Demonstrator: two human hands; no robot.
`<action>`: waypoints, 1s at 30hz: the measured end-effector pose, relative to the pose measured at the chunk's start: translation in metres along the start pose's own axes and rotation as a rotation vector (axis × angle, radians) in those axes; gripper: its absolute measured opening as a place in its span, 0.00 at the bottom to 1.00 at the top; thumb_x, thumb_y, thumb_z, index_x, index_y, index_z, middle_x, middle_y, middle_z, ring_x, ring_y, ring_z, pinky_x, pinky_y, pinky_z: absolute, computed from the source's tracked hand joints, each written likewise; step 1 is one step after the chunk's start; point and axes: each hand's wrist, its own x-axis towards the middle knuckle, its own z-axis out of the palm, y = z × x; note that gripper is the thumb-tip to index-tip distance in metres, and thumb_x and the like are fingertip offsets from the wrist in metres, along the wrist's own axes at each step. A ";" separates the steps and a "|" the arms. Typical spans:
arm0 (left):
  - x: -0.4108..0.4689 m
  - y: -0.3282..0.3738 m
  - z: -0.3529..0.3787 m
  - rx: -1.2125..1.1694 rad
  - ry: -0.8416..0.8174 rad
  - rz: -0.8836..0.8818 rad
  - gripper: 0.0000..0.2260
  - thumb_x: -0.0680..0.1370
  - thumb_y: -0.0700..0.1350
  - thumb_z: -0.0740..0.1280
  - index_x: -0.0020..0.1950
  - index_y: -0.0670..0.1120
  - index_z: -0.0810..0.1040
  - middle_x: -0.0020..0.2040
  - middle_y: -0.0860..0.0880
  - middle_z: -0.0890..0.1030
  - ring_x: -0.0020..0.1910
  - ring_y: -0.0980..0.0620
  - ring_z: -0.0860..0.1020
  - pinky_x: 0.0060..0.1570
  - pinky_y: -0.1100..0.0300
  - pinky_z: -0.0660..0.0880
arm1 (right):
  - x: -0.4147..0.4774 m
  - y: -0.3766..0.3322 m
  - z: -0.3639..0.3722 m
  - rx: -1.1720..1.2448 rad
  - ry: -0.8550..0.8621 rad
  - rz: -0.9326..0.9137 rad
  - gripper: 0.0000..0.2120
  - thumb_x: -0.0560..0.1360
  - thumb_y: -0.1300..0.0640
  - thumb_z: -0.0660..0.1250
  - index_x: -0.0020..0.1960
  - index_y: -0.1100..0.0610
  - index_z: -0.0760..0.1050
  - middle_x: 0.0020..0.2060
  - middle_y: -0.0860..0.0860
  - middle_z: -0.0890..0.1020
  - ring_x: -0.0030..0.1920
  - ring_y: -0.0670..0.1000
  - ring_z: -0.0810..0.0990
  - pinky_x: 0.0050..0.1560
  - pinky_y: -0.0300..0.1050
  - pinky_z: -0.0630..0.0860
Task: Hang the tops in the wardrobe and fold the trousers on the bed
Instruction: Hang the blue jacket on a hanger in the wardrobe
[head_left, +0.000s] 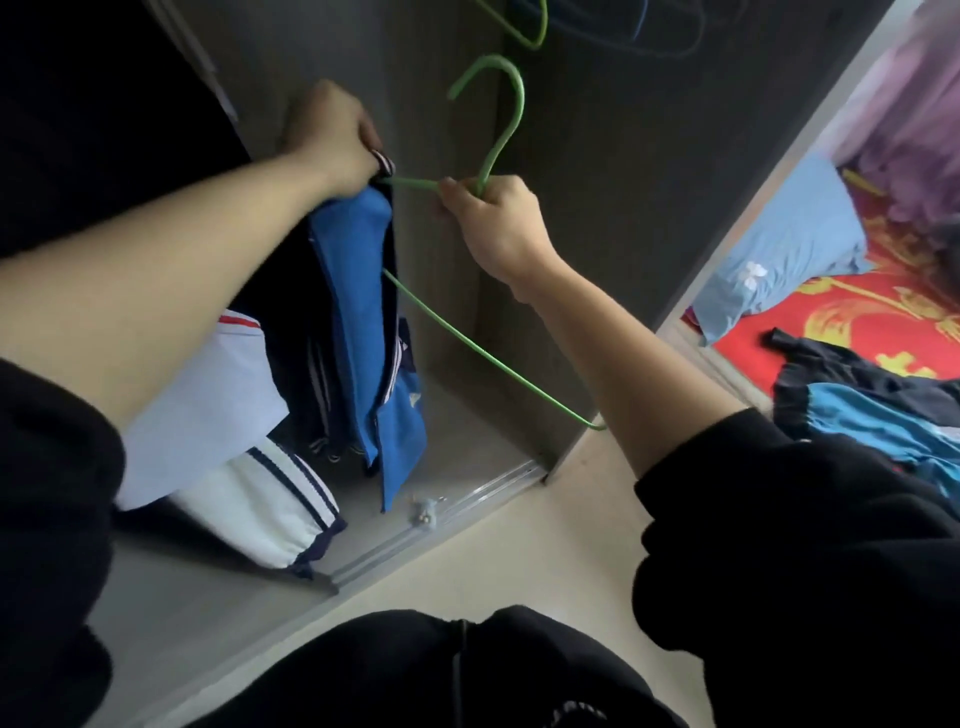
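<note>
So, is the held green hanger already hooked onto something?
No, the green hanger has its hook free above the right hand gripping its neck.

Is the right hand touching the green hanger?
Touching. The head view shows the right hand gripping the green hanger at the base of its hook.

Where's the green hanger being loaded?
Head view, centre, at the wardrobe: right hand grips the green hanger at its neck, one end inside the blue top in the left hand.

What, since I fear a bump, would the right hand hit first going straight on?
Probably the left hand gripping the blue jacket; the right hand, holding the green hanger, points toward it. Depth unclear; it might reach the wardrobe wall.
</note>
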 end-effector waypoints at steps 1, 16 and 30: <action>-0.004 0.008 0.007 -0.042 -0.042 0.039 0.09 0.71 0.39 0.73 0.50 0.41 0.86 0.48 0.42 0.85 0.48 0.48 0.82 0.47 0.62 0.74 | 0.003 0.001 0.009 -0.016 -0.034 0.023 0.15 0.80 0.50 0.64 0.38 0.50 0.83 0.27 0.47 0.76 0.28 0.44 0.73 0.28 0.35 0.67; 0.007 -0.014 -0.002 -0.068 -0.129 0.144 0.17 0.71 0.53 0.57 0.49 0.49 0.82 0.51 0.48 0.83 0.56 0.44 0.77 0.59 0.52 0.72 | 0.020 0.007 0.023 0.278 0.089 -0.063 0.25 0.64 0.39 0.65 0.41 0.62 0.82 0.25 0.48 0.70 0.28 0.49 0.66 0.30 0.50 0.63; 0.005 0.012 -0.011 -0.341 0.108 0.138 0.05 0.77 0.46 0.58 0.43 0.49 0.71 0.34 0.55 0.74 0.44 0.47 0.74 0.56 0.50 0.69 | -0.071 0.145 0.101 -0.379 0.228 0.113 0.23 0.76 0.46 0.67 0.65 0.57 0.68 0.55 0.55 0.73 0.56 0.58 0.74 0.51 0.54 0.77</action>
